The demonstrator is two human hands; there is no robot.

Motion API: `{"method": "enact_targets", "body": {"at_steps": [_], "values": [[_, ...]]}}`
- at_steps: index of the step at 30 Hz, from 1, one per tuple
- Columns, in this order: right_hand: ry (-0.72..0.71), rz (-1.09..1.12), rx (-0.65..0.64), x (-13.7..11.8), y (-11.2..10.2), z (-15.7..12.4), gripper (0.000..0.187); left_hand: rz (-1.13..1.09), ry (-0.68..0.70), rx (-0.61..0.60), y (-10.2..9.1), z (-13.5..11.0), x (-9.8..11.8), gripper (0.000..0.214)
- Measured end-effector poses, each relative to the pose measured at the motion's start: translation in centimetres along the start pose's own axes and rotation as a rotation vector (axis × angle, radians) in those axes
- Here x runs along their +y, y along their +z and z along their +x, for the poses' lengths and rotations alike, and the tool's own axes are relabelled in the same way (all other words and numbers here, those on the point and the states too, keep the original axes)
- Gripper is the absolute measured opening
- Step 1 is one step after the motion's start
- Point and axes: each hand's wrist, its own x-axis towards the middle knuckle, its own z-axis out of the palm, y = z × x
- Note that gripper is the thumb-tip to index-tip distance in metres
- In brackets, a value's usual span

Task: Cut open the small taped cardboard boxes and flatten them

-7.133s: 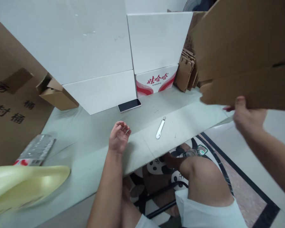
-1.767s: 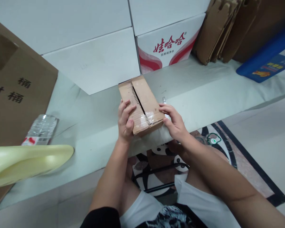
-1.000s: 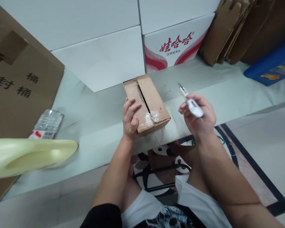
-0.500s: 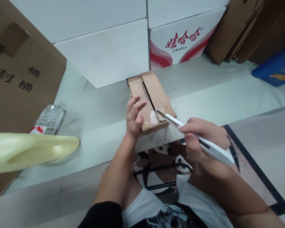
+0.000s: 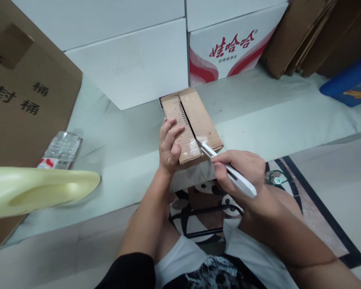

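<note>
A small brown cardboard box lies on the pale cloth-covered surface, with a dark slit along its top seam and clear tape at the near end. My left hand grips the box's left side, fingers over the top edge and thumb near the front corner. In my right hand is a white utility knife, held closed in the fingers. Its blade tip touches the seam at the taped end, partly sunk in the slit. A dark flat object shows just behind the box's far left corner.
White cartons with red print stand behind. A large brown carton, a crushed plastic bottle and a pale yellow plastic object are at left. Folded cardboard and a blue container sit at right.
My right hand has moved left and forward with the utility knife, bringing the blade into the slit by the tape. My left hand keeps its hold on the box.
</note>
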Motion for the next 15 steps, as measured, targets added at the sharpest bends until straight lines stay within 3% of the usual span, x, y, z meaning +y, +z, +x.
{"method": "enact_targets", "body": {"at_steps": [5,15], "values": [[0.007,-0.024,0.055,-0.3,-0.1,-0.1,0.019,0.049,-0.01,-0.004,0.0,-0.1,-0.1,0.054],[0.117,0.074,0.049,-1.1,-1.3,-0.1,0.016,0.014,-0.017,0.012,0.0,0.0,-0.4,0.054]]}}
